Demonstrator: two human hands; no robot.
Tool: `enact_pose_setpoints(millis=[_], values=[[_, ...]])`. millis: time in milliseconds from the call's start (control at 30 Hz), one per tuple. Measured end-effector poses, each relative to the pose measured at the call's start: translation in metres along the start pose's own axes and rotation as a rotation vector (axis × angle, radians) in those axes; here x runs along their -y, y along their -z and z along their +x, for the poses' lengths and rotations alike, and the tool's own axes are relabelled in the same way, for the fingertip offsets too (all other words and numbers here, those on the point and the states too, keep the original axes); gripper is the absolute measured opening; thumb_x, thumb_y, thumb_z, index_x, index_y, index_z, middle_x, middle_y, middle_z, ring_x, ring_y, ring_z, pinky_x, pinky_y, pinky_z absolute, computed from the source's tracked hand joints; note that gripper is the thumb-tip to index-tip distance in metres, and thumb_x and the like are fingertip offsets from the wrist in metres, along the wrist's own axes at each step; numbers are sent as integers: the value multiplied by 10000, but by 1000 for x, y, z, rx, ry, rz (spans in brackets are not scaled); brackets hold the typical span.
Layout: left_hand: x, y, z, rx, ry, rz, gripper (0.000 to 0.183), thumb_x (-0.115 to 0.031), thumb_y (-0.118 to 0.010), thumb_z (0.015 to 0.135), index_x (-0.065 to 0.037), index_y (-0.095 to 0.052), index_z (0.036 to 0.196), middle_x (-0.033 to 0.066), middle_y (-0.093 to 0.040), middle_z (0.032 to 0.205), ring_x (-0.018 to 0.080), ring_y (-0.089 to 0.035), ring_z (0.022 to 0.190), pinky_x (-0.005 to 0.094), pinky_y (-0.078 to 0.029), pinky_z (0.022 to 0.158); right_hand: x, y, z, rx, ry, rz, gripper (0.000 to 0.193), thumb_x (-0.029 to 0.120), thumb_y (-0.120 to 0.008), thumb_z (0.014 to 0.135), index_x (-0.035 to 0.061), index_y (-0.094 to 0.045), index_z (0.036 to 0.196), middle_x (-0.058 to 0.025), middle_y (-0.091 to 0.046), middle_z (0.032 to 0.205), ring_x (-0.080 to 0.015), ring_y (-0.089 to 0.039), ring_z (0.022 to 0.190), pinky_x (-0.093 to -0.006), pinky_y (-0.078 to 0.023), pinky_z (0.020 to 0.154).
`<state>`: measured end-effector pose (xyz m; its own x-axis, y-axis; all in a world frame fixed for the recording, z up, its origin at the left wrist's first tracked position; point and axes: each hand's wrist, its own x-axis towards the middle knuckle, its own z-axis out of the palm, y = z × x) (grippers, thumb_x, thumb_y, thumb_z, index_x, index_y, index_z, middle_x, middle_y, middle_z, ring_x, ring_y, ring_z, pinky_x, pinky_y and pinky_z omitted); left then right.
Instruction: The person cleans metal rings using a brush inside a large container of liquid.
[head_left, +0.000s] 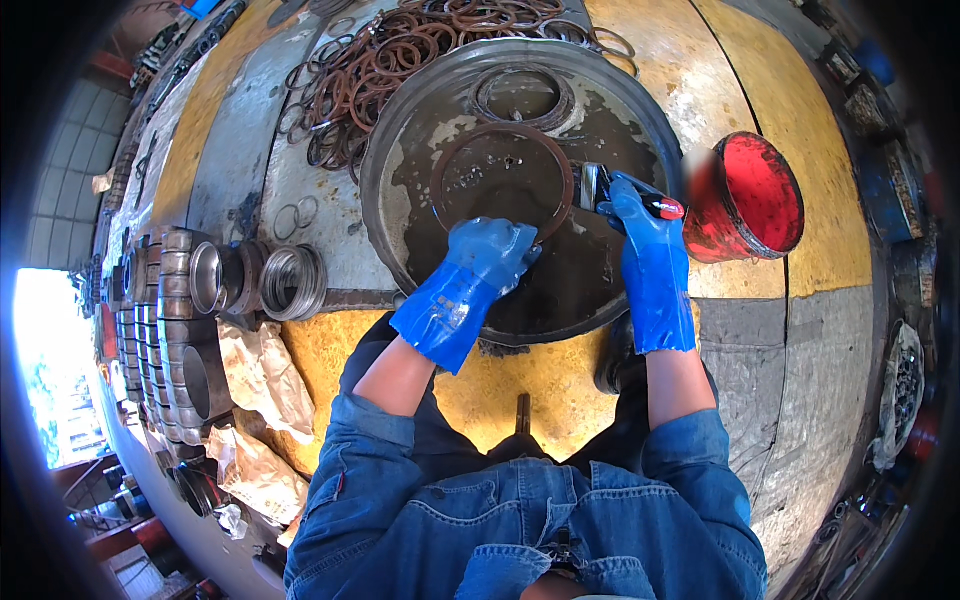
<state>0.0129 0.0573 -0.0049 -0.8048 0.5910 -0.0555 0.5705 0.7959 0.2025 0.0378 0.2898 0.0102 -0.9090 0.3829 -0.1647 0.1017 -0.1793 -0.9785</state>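
My left hand (490,250), in a blue rubber glove, is closed on the near edge of a large rusty metal ring (568,172). The ring is held over a wide round basin (376,215) of dark, murky liquid. In my right hand (645,215), gloved the same way, is a brush (592,187) with a red and black handle; its pale head points left, just right of the ring. Exactly what the bristles are made of is too small to tell. Another ring (478,98) lies in the liquid at the basin's far side.
Beyond the basin is a heap of rusty rings (400,60). A red bucket (740,200) lies tipped on its side to the right. Stacked metal cylinders (175,330), shiny rings (293,283) and brown paper (265,380) are at left.
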Motion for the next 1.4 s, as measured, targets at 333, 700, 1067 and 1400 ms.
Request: enact_pose_setpoints(millis=[333, 700, 1067, 1400], values=[[-21, 3, 0, 44, -20, 3, 161, -276, -712, 859, -170, -724, 980, 114, -744, 922, 353, -721, 866, 492, -572, 741, 5, 11, -5, -22, 19, 118, 380, 259, -723, 960, -3, -705, 1235, -86, -728, 1128, -157, -692, 979, -280, -558, 865], [-63, -6, -35, 304, -200, 80, 179, -193, -683, 828, -140, -719, 995, 122, -725, 850, 351, -738, 827, 474, -577, 646, 10, 26, 0, -107, 76, 301, 347, 230, -707, 963, -10, -693, 1214, -70, -718, 1066, -130, -670, 932, -273, -526, 816], [78, 178, 97, -590, 115, 378, 393, -311, -699, 883, -118, -672, 1225, 166, -717, 1117, 368, -693, 1004, 475, -570, 841, 22, 27, 2, -70, 40, 327, 388, 271, -707, 965, -4, -693, 1238, -50, -722, 1093, -116, -676, 917, -250, -526, 825], [117, 10, 39, -116, 470, -8, 513, -371, -726, 869, -102, -628, 1294, 195, -691, 1218, 414, -665, 1104, 508, -547, 939, 5, 12, 7, 8, -38, 268, 357, 246, -683, 981, 9, -693, 1247, -56, -721, 1091, -127, -687, 909, -257, -551, 826]])
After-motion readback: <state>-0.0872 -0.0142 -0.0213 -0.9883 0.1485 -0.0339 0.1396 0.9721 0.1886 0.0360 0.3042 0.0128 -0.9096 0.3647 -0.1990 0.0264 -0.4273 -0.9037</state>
